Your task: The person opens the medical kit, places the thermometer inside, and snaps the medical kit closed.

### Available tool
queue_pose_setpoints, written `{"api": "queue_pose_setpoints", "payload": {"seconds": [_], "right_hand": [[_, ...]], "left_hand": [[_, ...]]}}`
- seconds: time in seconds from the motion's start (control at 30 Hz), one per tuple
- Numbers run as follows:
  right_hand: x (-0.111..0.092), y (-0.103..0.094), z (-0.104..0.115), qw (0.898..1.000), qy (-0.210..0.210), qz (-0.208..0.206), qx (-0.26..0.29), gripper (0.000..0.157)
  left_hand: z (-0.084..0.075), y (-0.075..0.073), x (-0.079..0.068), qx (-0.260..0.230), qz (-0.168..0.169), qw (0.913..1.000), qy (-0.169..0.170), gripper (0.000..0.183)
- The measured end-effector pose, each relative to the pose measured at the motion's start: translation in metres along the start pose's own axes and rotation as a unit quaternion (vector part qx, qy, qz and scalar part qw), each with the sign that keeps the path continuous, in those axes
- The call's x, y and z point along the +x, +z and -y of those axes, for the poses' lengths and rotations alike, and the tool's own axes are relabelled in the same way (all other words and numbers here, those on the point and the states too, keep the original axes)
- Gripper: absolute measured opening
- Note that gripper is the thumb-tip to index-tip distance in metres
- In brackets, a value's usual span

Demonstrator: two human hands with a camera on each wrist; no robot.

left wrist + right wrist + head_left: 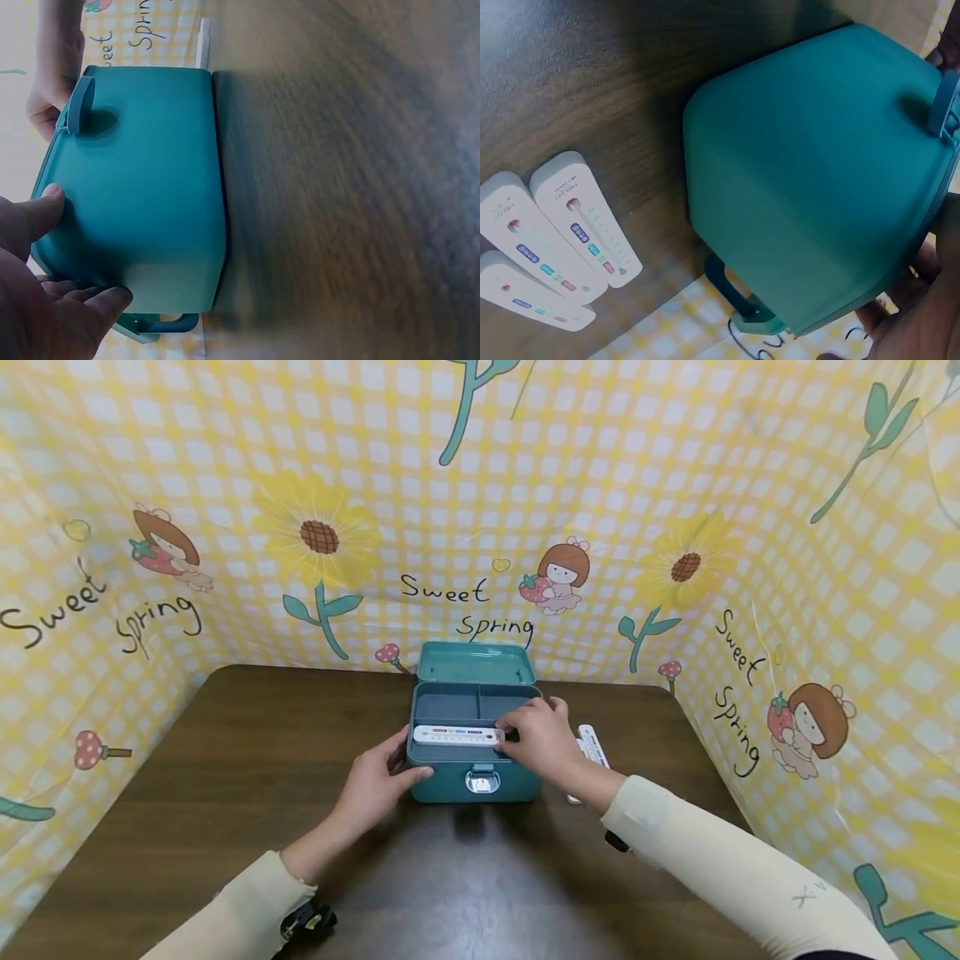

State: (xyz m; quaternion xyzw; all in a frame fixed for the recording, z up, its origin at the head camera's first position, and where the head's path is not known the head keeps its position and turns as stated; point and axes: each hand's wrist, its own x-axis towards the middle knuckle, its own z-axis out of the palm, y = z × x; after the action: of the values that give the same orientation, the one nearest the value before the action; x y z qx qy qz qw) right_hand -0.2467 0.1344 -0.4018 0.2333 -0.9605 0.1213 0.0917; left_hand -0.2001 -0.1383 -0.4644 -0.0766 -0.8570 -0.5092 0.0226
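Observation:
A teal storage box (442,787) stands on the table, its lid (477,665) raised at the back. Inside is a grey-blue divided tray (447,705). Across the tray's front compartment lies a white thermometer (453,736) with a printed scale and coloured labels. My right hand (542,737) pinches the right end of this thermometer; its fingertips are partly hidden. At the box's front left corner my left hand (378,783) holds on, thumb against the front and fingers along the left side. From the left wrist view, that thumb (46,210) touches the front near the rim.
Three similar white thermometers (592,221) lie side by side on the table to the right of the box. A latch (482,780) hangs on the box's front. Behind the brown table (270,760) and at both sides hangs a yellow checked cloth (420,510).

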Motion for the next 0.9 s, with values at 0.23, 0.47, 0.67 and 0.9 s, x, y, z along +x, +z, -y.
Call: {"api": "queue_pose_setpoints", "payload": {"seconds": [0.23, 0.47, 0.67, 0.9], "right_hand": [[-0.003, 0.002, -0.005, 1.000, 0.009, -0.019, -0.001, 0.021], [-0.006, -0.005, -0.014, 0.999, -0.005, -0.027, 0.027, 0.027], [-0.021, -0.019, -0.032, 0.995, 0.005, -0.060, 0.080, 0.031], [-0.046, -0.034, -0.058, 0.980, 0.047, -0.120, 0.151, 0.034]], "left_hand": [[0.000, 0.000, 0.000, 0.000, 0.009, 0.9999, -0.005, 0.083], [-0.002, -0.001, 0.001, 0.001, 0.011, 0.9999, -0.010, 0.083], [-0.001, -0.001, 0.001, -0.002, 0.013, 0.9999, -0.010, 0.082], [-0.001, -0.001, 0.002, -0.011, 0.013, 0.9998, -0.005, 0.082]]}}
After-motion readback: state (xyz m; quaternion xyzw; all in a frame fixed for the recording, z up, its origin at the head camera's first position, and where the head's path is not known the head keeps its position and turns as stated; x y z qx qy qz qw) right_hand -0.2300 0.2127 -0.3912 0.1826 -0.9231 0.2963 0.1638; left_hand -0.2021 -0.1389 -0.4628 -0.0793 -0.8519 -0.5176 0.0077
